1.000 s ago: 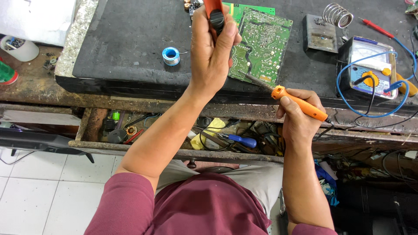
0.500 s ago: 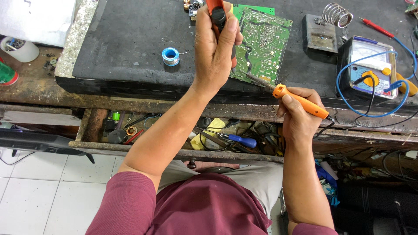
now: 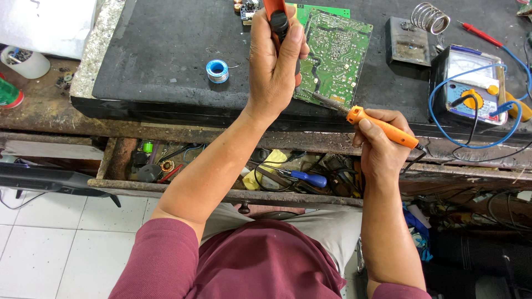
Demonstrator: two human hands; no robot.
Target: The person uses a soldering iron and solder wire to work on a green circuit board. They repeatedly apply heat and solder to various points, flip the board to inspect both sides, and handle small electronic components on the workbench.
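A green circuit board (image 3: 335, 55) lies solder side up on the black bench mat (image 3: 166, 50). My right hand (image 3: 382, 144) grips an orange-handled soldering iron (image 3: 382, 126), its metal tip resting on the board's near edge. My left hand (image 3: 274, 66) is raised over the board's left side, closed around a red and black pump-like tool (image 3: 275, 16) held upright, thumb on its black part.
A blue spool of solder wire (image 3: 217, 71) sits left of the board. A coil iron stand (image 3: 426, 19) and a meter with blue leads (image 3: 471, 83) stand at the right. An open drawer (image 3: 233, 171) full of tools lies below the bench edge.
My left hand with the red tool has shifted slightly toward the board. The soldering iron stays at the board's near edge.
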